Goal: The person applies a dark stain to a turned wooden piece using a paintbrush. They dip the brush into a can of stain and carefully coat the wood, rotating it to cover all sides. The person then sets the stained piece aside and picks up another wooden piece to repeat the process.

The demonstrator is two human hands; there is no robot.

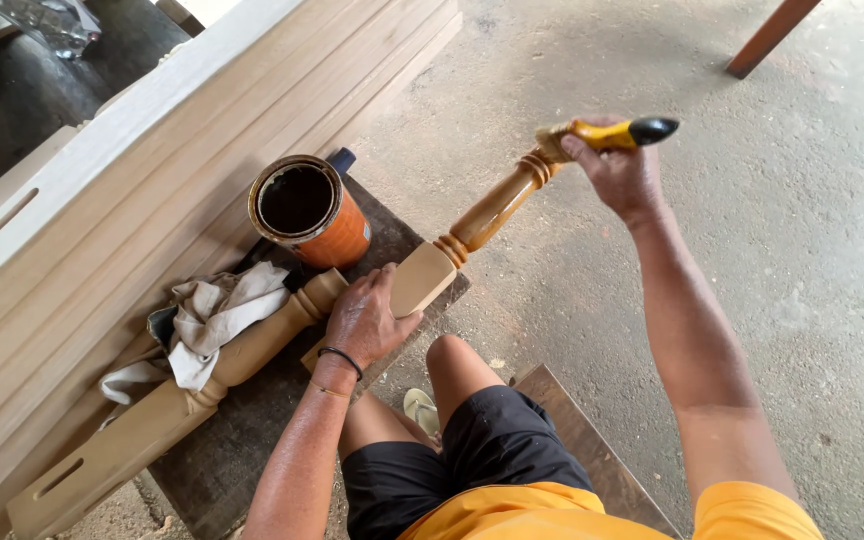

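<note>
My left hand grips the square block end of a turned wooden leg, which slants up to the right and shines with brown stain. My right hand holds a paintbrush with a yellow and black handle, its bristles touching the far tip of the leg. A second turned leg, unstained, lies on the dark board beside my left hand.
An open orange can of dark stain stands on the board. A crumpled white rag rests on the second leg. Pale wooden planks lean at left. I sit on a low wooden stool over a concrete floor.
</note>
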